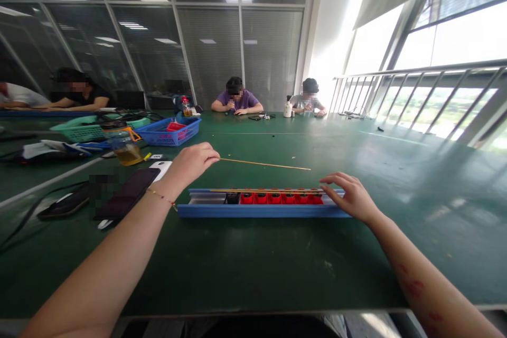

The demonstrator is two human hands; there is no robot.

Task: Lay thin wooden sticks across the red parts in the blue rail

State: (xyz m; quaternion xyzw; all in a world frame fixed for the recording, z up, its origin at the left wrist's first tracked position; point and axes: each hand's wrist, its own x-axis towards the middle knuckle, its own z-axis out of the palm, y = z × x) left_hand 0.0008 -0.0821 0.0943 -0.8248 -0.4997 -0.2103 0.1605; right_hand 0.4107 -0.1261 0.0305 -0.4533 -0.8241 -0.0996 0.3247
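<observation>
Although left grip [193, 162] tight on one stick [265, 163], right grip [350, 196] loose by one tray [261, 212].

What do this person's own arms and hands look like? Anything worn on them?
Both forearms show no sleeves, and neither hand wears a glove. Above the left hand, a thin gold-coloured bracelet with small dark beads circles the wrist. The right hand has no bracelet in view, and several blotchy marks show along that forearm.

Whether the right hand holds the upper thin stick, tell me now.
No, the left hand pinches the upper thin stick at one end.
</observation>
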